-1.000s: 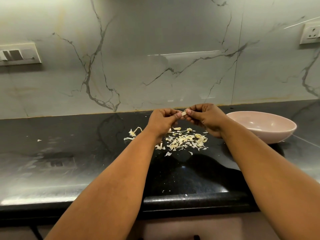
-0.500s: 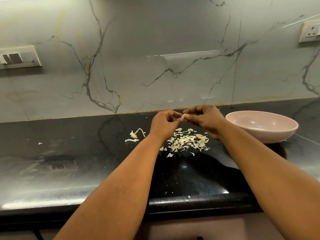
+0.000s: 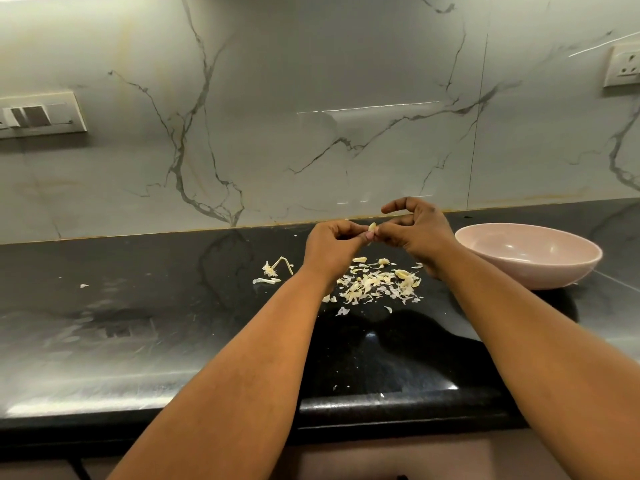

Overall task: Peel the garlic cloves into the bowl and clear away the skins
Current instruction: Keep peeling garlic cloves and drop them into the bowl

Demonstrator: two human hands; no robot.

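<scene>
You are pinching a garlic clove (image 3: 372, 227) between your left hand (image 3: 330, 249) and right hand (image 3: 417, 233), above the skins (image 3: 375, 284) beside the bowl (image 3: 530, 254).

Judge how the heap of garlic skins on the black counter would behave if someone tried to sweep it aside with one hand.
The garlic skins look thin and papery, so probably very light and apt to scatter. Stray flakes already lie apart on the counter, suggesting small bits may cling or get left behind. They likely crumple rather than resist.
</scene>
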